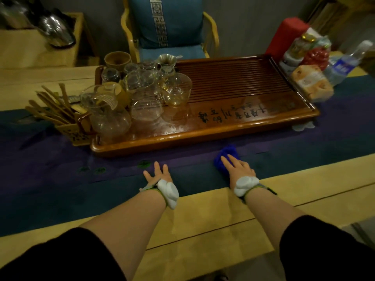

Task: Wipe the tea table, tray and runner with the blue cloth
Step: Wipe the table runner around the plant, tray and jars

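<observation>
We have the blue cloth (226,159) bunched on the dark runner (60,179), just in front of the near rim of the wooden tray (203,138), and our right hand (238,168) lies flat on it with the fingers straight, pressing rather than clutching. Our left hand (157,174) rests on the runner to the side with its fingers spread and nothing held, which looks like bracing the fabric. To wipe the runner well we should keep that palm down so the fabric does not ruck, press through the flat of the right hand, and draw the cloth in long strokes along the runner's length instead of scrubbing across it; near the tray rim we should slow down, since the glassware (142,94) crowds its left end and a bump could set it rattling. The pale wooden tea table (203,230) shows bare on our side of the runner. Beyond the tray stands a chair with a blue cushion (168,23), a holder of bamboo tea tools (54,106) sits at the left, and packets and a water bottle (349,61) cluster at the right
</observation>
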